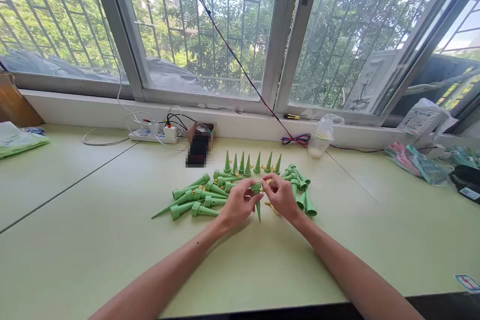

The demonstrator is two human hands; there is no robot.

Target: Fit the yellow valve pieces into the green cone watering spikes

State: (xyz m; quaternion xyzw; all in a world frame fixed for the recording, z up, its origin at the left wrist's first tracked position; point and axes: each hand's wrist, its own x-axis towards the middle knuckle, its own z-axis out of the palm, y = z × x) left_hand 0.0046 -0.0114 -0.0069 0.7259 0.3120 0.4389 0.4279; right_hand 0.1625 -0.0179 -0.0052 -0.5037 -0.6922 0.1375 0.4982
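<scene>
My left hand (240, 204) is closed around a green plastic plant-watering spike (258, 210), its ribbed cap up and its point down. Thumb and finger of my right hand (280, 195) are pinched beside that cap; whatever they hold is too small to make out. Capped green spikes (191, 200) lie piled left of my hands. To the right are uncapped green cones (309, 205) and loose green caps (292, 169). Several spikes (248, 166) stand point up in a row behind. Small yellow pieces (272, 207) lie between and behind my hands.
A power strip (150, 136) with cables and a small box (202, 132) with a blurred dark object in front stand by the sill. A clear cup in a bag (320, 137), bundled wires (296, 140) and bagged pink and teal items (416, 162) lie to the right.
</scene>
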